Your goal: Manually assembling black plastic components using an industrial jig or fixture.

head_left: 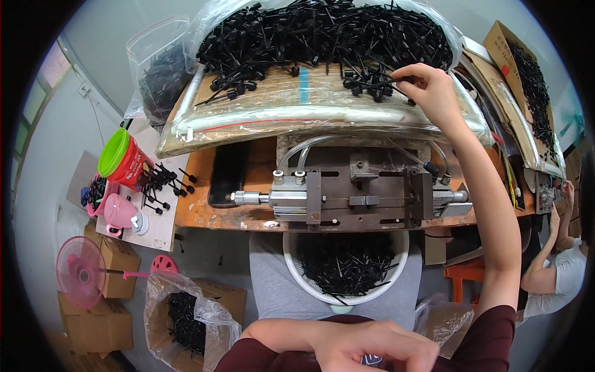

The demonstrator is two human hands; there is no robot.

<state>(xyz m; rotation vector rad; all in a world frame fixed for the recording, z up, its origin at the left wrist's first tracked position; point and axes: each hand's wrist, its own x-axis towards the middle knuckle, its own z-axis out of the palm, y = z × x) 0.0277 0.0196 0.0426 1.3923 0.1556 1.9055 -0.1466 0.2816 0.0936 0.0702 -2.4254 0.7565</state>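
At the front edge of the heap of black plastic stemmed parts (322,37), my right hand (427,90) pinches a thin black plastic stemmed part (400,79) between thumb and fingers. A small cluster of the same parts (369,85) lies just left of those fingertips, on a plastic-wrapped cardboard tray (260,115). My left hand (378,347) is drawn in against my chest at the lower edge. Its fingers are curled, and whatever they hold, if anything, is hidden. Below the tray stands a metal clamping fixture (364,201) with two cylinders and clear air hoses.
A white basket (404,260) of black parts sits on my lap under the bench edge. To the left are a red bucket with a green rim (127,158), a pink cup (121,211) and a pink fan (80,273). A co-worker (561,266) works at far right.
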